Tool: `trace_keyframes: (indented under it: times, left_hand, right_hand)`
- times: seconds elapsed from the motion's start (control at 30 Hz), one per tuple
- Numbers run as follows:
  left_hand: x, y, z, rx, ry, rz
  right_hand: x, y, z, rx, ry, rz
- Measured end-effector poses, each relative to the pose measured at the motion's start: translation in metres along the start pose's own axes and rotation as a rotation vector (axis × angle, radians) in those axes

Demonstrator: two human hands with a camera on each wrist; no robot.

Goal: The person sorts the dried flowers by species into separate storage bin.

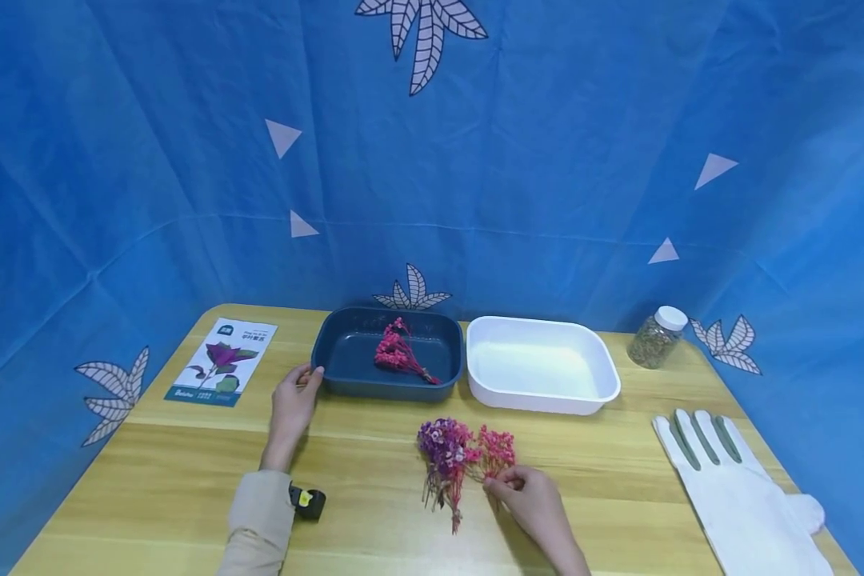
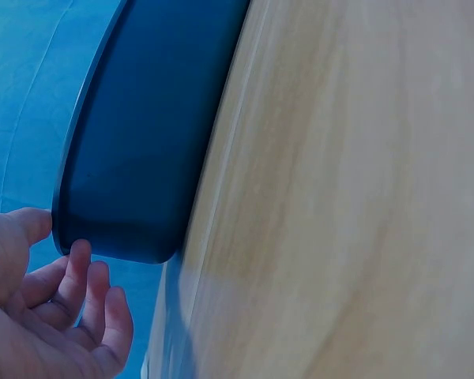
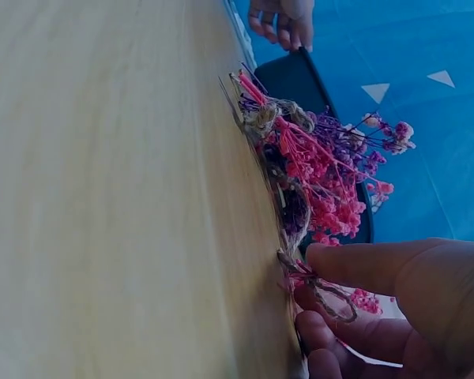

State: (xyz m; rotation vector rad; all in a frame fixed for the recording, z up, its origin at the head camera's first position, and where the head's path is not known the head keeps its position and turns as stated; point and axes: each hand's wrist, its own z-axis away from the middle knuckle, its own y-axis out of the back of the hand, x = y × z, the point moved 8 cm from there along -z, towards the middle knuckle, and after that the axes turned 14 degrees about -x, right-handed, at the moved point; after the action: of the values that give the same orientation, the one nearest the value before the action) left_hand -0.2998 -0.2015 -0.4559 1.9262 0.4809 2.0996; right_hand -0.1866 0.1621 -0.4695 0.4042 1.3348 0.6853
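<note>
So there's a smooth pale wood-grain tabletop (image 1: 374, 488) with a wrinkled blue cloth (image 1: 562, 120) hung around it, printed with leaves and triangles. Two rounded rectangular trays at the far edge: one glossy dark blue tray (image 1: 344, 352), one white tray (image 1: 540, 370). Left grip (image 1: 295, 406) pinches the blue one's left rim; right grip (image 1: 531, 502) pinches a small pink dried-flower bunch (image 1: 498, 444) tied with twine, mid-tabletop, right beside a purple-and-pink dried-flower pile (image 1: 446, 448) (can't tell how many bunches). One crinkly pink bunch (image 1: 394, 350) lies inside the blue tray. Also one clear white-lidded jar (image 1: 652, 344) near the far right corner, one flat printed packet (image 1: 219, 360) near the far left.
</note>
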Motion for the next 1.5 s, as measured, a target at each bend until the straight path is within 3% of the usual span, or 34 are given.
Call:
trace_keyframes:
  times: [0.23,0.53,0.97,1.5]
  left_hand:
    - [0.000,0.001,0.002,0.006,-0.003,-0.003]
    - [0.001,0.000,0.001,-0.005,0.001,0.009]
    - [0.002,0.001,0.000,-0.006,0.010,0.023]
    - [0.000,0.001,-0.001,-0.013,0.009,0.032]
  right_hand:
    - [0.001,0.001,-0.001,0.012,-0.002,-0.003]
    - [0.002,0.003,0.001,0.004,-0.028,-0.104]
    - [0.001,0.016,0.009,0.050,-0.071,-0.119]
    - [-0.017,0.025,0.018,0.084,-0.037,-0.127]
